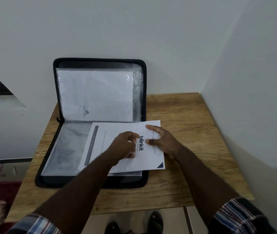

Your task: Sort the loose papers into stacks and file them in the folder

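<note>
Head view. My left hand (126, 146) rests on the printed sheet (126, 146) with its fingers curled, the fingertips (135, 141) bunched at the paper's middle; it appears to pinch the sheet, though I cannot tell how firmly. My right hand (161, 141) lies flat on the sheet's right part, fingers straight and spread, thumb pointing left. The sheet lies across the lower half of the open zip folder (90, 180), its right edge overhanging onto the wooden table (193, 149). The word "blinkit" is legible in dark letters, turned sideways between the two hands; the smaller lines of print are too blurred to read. The folder's upright half leans on the wall and holds a clear sleeve (95, 93) with white paper inside.
</note>
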